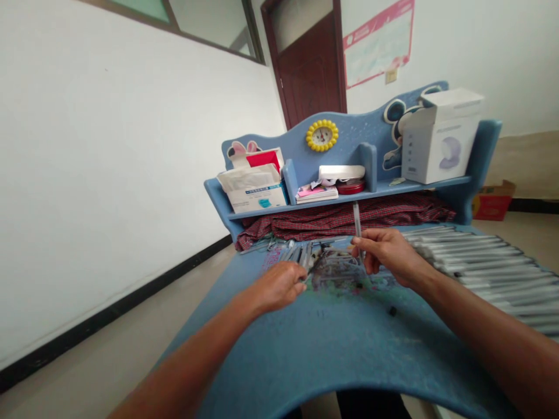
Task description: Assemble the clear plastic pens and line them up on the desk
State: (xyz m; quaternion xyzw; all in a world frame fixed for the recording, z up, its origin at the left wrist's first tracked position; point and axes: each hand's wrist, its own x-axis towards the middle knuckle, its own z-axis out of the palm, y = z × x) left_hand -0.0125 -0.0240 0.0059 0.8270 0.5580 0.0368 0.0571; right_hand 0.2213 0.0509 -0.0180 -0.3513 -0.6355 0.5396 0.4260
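My right hand [386, 253] pinches a clear pen barrel [357, 218] and holds it upright above the desk. My left hand [282, 285] is closed, its fingertips pressed together. A thin dark piece [315, 263] slants up from these fingertips, too blurred to name, and I cannot tell how much of it is in the grip. Just beyond the left hand lie loose clear pen barrels [297, 251] on the blue desk [332, 337]. A large row of grey-white pens [489, 267] lies to the right, partly behind my right forearm. One small black piece [392, 311] rests nearer me.
Along the desk's back runs a blue shelf [301, 206] with an open mask box [262, 195], a white carton [441, 139] and a round red tin [350, 186]. Bunched checked cloth [305, 224] lies beneath it. The desk's front edge [349, 385] curves inward.
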